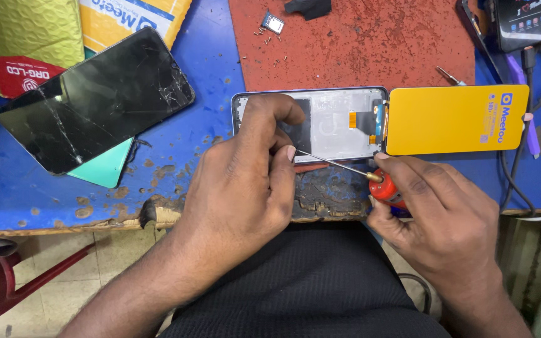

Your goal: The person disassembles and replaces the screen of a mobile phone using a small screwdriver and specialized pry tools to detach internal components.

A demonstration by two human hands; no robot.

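My left hand (245,178) rests on the left end of an opened phone frame (339,125), its fingers curled over the frame's dark inner part and a fingertip touching a thin metal shaft. My right hand (439,216) grips a screwdriver (370,177) with a red handle; its shaft points left toward my left fingers. A yellow display panel (455,119) lies flipped open to the right of the frame, joined to it by an orange flex cable (361,119).
A cracked black screen (95,100) lies at the left on the blue bench (26,188), over a teal sheet. A red mat (358,44) behind holds tiny screws and a small part. Cables and a dark device (527,22) sit at the right. The bench edge is worn and chipped.
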